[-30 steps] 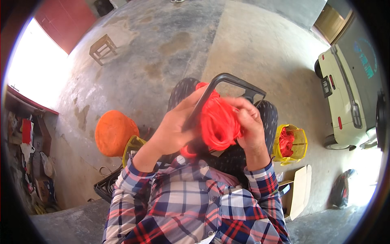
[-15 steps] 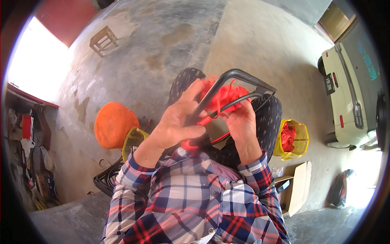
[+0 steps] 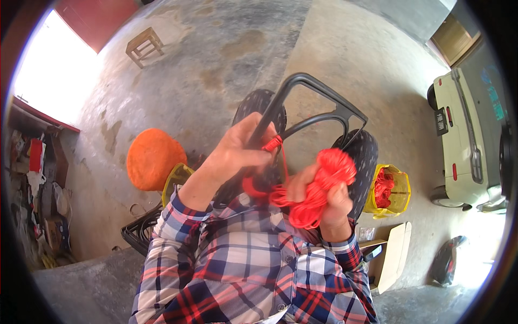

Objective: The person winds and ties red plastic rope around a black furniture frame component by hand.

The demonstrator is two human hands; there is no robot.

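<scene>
Since the preceding frame, the right hand (image 3: 337, 208) and the red cord bundle (image 3: 335, 167) have moved from beside the inner bar of the black frame (image 3: 277, 105) down toward the chest and clear of it; the left hand (image 3: 234, 148) has shifted little.

Left hand: fingers closed around one bar of the frame, thumb beside a short red winding (image 3: 273, 143) at the junction of two bars. Right hand: fingers curled about the middle of the bundle, gripping it between loose loops on either side; some of these fingers are blurred. The bundle lies over the lap, in front of the shirt. A red strand (image 3: 285, 162) hangs from the winding toward the bundle; its lower course cannot be traced.

Surroundings: a yellow basket (image 3: 402, 197) with more red cord (image 3: 383, 189) stands on the floor at the person's right, an orange seat (image 3: 155, 160) at the left.

Likely faults: the free loops might snag on the frame's corner or tangle with one another, being only loosely gathered. A hard pull on the strand could drag the winding out of line should the left thumb lift, whereas slack could loosen its turns. A weak right grip might spill the bundle.
</scene>
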